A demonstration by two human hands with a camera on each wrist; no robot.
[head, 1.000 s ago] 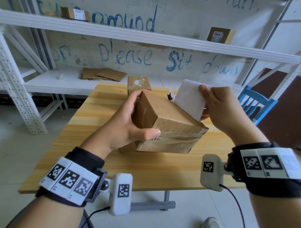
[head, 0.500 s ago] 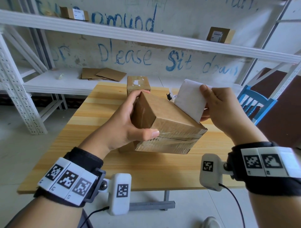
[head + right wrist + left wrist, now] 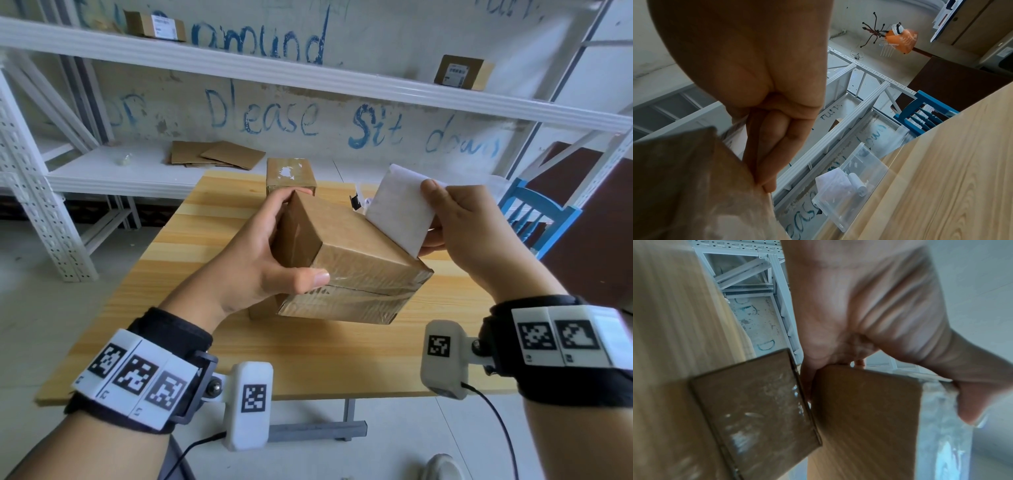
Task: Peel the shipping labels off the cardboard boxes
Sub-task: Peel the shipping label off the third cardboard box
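Observation:
A taped brown cardboard box (image 3: 356, 260) is tilted above the wooden table (image 3: 308, 356). My left hand (image 3: 270, 260) grips its left end, thumb on the near taped edge and fingers over the far side; the left wrist view shows the same box (image 3: 865, 418). A white shipping label (image 3: 400, 209) stands peeled up from the box's right side, blank back toward me. My right hand (image 3: 455, 226) pinches the label's right edge between thumb and fingers. In the right wrist view, those fingers (image 3: 774, 146) are curled on the label beside the box (image 3: 684, 186).
A second box (image 3: 290, 176) with label residue sits at the table's far edge, and another box (image 3: 756, 410) lies under my left hand. A clear plastic bin (image 3: 855, 183) with peeled labels stands far right. White shelving (image 3: 102, 171) holds cardboard sheets and labelled boxes. A blue chair (image 3: 534, 219) stands to the right.
The box and both hands have shifted very slightly; the label stays peeled up in my right hand's pinch.

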